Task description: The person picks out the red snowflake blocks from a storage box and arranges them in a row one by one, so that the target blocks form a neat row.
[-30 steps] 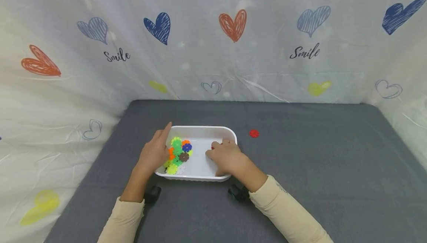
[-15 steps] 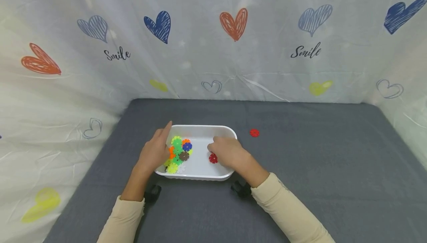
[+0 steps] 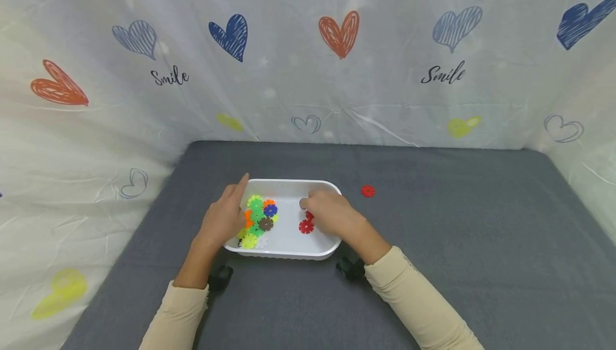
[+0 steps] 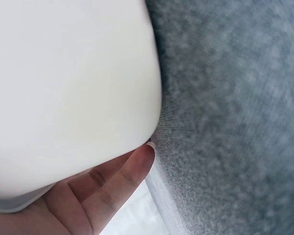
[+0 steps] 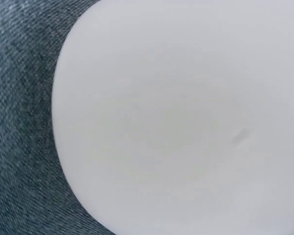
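In the head view, a white tray (image 3: 284,243) holds several snowflake-shaped plastic discs at its left end, among them green (image 3: 256,215), blue (image 3: 270,210) and brown (image 3: 266,224) ones. My left hand (image 3: 222,220) grips the tray's left rim, index finger pointing along it; the left wrist view shows fingers (image 4: 120,183) against its outer wall. My right hand (image 3: 332,214) is inside the right end, over red discs (image 3: 306,226); two show beside it. Its fingertips are partly hidden and blurred. The right wrist view shows only the tray's wall (image 5: 176,117) and grey cloth.
A single red disc (image 3: 368,191) lies on the grey cloth (image 3: 457,232) right of the tray. Behind the table hangs a pale curtain (image 3: 289,88) with printed hearts. Black wrist cameras (image 3: 350,269) sit under both wrists.
My right hand has drawn slightly right and back within the tray, uncovering first one red disc, then part of another. The left hand has stayed at the rim.
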Available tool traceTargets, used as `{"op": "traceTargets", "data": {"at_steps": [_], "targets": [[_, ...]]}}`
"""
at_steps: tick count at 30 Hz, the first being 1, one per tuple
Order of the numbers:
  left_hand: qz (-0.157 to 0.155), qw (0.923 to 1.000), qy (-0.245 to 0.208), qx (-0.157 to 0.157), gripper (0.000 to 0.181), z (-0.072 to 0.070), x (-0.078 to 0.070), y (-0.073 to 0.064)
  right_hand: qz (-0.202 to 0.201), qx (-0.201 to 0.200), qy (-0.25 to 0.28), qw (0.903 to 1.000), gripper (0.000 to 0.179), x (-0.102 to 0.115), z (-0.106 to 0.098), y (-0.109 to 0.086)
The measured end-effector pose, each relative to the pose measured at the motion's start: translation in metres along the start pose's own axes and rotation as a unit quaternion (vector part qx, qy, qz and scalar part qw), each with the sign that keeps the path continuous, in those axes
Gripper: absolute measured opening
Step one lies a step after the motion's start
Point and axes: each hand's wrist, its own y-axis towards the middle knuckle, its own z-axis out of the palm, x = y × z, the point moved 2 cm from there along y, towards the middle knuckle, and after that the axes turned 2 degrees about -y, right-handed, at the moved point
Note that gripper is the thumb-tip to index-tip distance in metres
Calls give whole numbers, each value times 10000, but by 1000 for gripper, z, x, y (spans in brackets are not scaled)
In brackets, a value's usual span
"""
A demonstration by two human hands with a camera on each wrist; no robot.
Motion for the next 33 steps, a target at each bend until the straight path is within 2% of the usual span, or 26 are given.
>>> {"op": "traceTargets", "data": {"at_steps": [12, 19, 33], "targets": [[-31, 10000, -49, 2, 73, 0, 0, -2, 38, -99, -236, 9997, 23, 1, 2, 1], [-29, 10000, -71, -30, 74, 0, 0, -1, 12, -500, -332, 9982, 28, -1, 0, 1], [-13, 10000, -68, -11, 72, 0, 0, -1, 135, -968, 564, 9936, 33, -14, -9, -3]]}}
